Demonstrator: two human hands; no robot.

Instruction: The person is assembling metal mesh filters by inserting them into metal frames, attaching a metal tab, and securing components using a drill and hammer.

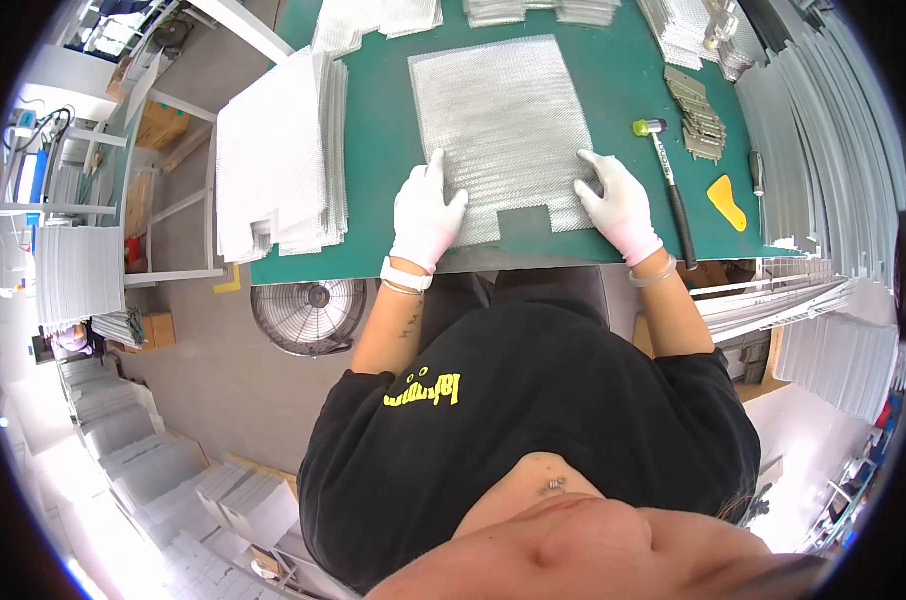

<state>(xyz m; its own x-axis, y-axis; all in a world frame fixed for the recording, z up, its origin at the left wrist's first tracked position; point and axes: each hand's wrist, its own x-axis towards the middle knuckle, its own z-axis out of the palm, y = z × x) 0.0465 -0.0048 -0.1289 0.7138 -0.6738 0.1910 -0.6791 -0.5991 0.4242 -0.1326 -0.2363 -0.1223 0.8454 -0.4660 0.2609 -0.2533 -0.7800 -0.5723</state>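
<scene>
A silvery mesh sheet (pixel 503 130) lies flat on the green work table in front of me, with a rectangular notch in its near edge. My left hand (pixel 428 213), in a white glove, rests at its near left edge. The thumb and fingers are spread, the thumb lying over the mesh. At the near right edge is my right hand (pixel 620 208), also gloved, with thumb and fingers apart and the fingertips touching the sheet's side. Neither hand is closed around anything. The undersides of both hands are hidden.
A tall stack of mesh sheets (pixel 273 155) stands at the left of the green table (pixel 378 110). To the right lie a hammer (pixel 668 175), a yellow scraper (pixel 726 203), several metal plates (pixel 695 115) and a screwdriver (pixel 756 172). A floor fan (pixel 308 310) sits below the table's left edge.
</scene>
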